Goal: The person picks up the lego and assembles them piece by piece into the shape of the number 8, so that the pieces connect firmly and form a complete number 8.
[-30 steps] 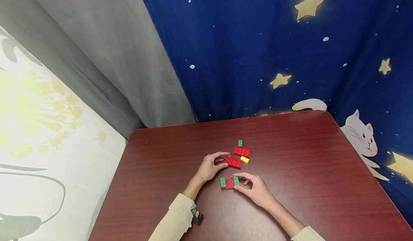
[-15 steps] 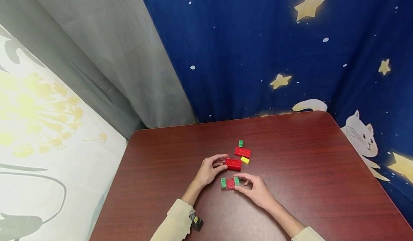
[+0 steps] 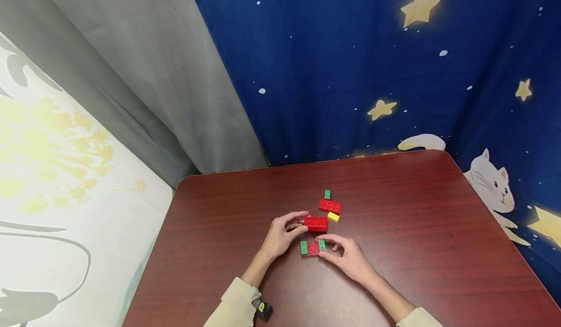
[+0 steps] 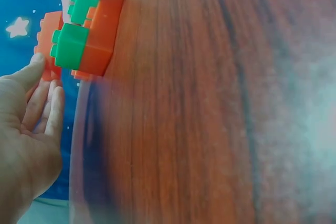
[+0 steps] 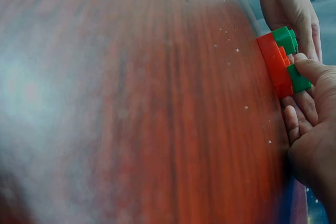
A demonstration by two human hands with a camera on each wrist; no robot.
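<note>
In the head view, my left hand pinches the left end of a red toy brick, studs up, between thumb and fingers. Closer to me lies a second red brick with a green two-stud brick on its left end and another green brick on its right end. My right hand pinches that right-hand green brick, with the thumb in front and the fingers behind. The right wrist view shows the thumb on the green brick and fingers behind the joined bricks.
Beyond the hands on the brown table lie a yellow brick, another red brick and a small green brick. Curtains hang behind the table's far edge. A small black device sits at my left cuff.
My left hand has drawn slightly left and toward me with the red brick, which has turned so its long side faces me more squarely. The right hand stays in place.
</note>
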